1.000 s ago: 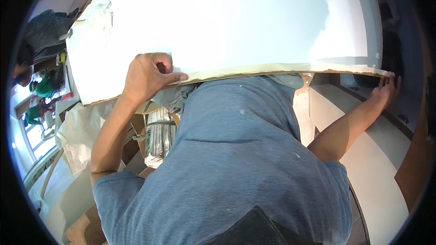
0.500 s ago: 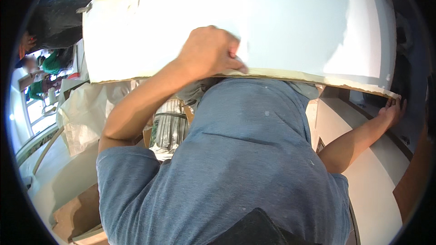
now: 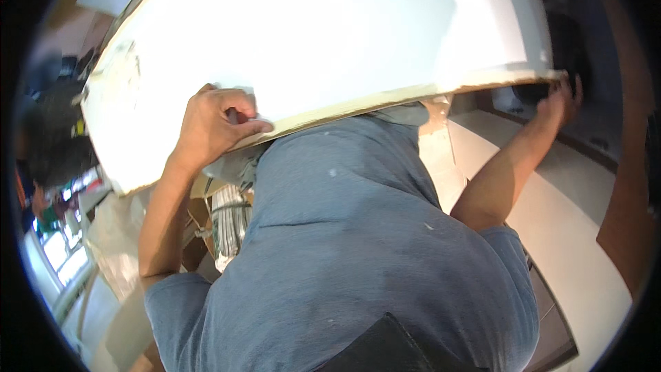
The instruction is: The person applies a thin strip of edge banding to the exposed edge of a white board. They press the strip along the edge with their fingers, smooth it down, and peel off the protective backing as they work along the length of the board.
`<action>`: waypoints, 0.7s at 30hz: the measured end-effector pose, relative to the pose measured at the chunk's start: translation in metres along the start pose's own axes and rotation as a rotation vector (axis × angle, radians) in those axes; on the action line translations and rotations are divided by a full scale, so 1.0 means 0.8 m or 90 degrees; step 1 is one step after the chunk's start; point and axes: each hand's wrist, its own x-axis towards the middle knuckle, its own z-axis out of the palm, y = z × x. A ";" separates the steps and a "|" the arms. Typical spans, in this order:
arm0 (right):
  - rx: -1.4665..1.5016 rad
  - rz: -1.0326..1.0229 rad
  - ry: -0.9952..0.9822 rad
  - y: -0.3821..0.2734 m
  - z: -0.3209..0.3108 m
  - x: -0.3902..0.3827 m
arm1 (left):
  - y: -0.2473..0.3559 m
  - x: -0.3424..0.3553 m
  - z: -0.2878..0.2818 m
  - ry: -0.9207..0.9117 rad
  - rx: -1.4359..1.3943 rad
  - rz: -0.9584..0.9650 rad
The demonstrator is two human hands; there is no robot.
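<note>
A large white sheet-covered board [image 3: 330, 34] lies before me, with a pale yellowish strip [image 3: 358, 105] along its near edge. My left hand [image 3: 219, 122] is at this edge, left of my body, its fingers curled and the thumb pointing right along the strip. A small grey bit shows inside the curled fingers, too unclear to name. My right hand [image 3: 561, 100] is at the board's near right corner, the thumb side against the edge and some fingers reaching past it. Its grip there is partly hidden.
Below the board on the left are a bundle of stacked papers [image 3: 228, 224] and a whitish plastic sheet [image 3: 120, 241]. Other people in dark clothes [image 3: 58, 131] stand at the far left. A pale curved surface [image 3: 551, 234] lies to the right.
My left hand has moved left along the near edge, and its thumb and fingers have parted a little. The view has turned, so the board now slants. My right hand stays at the corner.
</note>
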 end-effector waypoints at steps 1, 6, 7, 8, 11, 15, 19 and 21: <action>0.010 -0.013 0.002 -0.004 -0.003 -0.003 | 0.018 0.017 0.007 0.006 -0.022 0.050; 0.034 -0.074 -0.019 -0.007 -0.010 -0.006 | 0.116 0.116 0.040 -0.016 -0.130 0.292; 0.040 -0.094 -0.024 0.001 -0.012 -0.002 | 0.136 0.131 0.043 -0.001 -0.118 0.359; 0.043 -0.113 -0.029 0.004 -0.018 -0.002 | 0.154 0.145 0.047 -0.033 -0.127 0.358; -0.023 -0.103 -0.011 -0.012 -0.014 -0.026 | 0.203 0.167 0.051 -0.111 -0.127 0.318; -0.065 -0.104 -0.016 -0.011 -0.016 -0.029 | 0.222 0.184 0.053 -0.172 -0.114 0.298; -0.141 -0.107 0.001 -0.007 -0.015 -0.036 | 0.223 0.188 0.060 -0.184 -0.123 0.277; -0.143 -0.090 0.008 -0.010 -0.011 -0.041 | 0.225 0.188 0.062 -0.176 -0.117 0.276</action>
